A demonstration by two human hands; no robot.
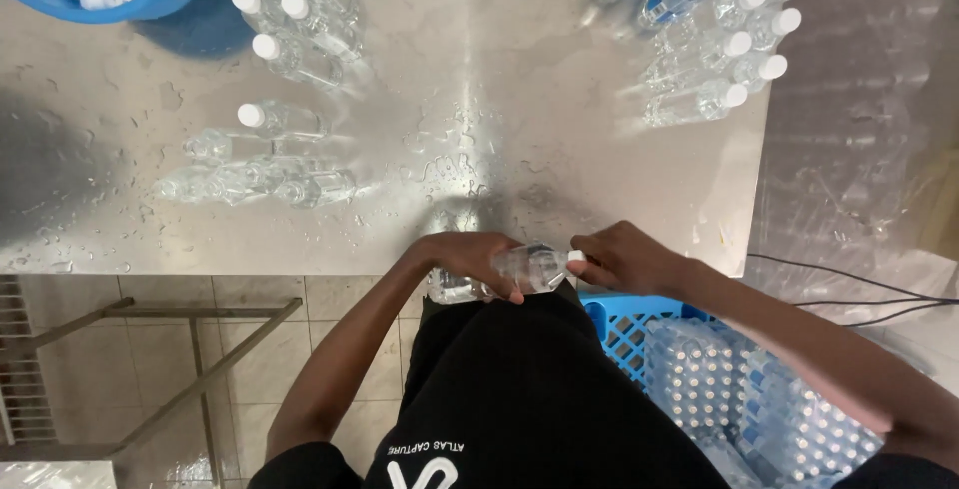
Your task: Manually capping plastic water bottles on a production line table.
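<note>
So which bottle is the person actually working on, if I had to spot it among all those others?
Start at the wet steel table and come to its near edge, just above the blue crate. The bottle is there, clear with a white cap, gripped by the left hand while the right hand pinches its cap. Unlike the others, it lies sideways in the hands, not standing on the table.

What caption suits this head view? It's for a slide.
Left hand holds a clear bottle; right hand grips its white cap.
</note>
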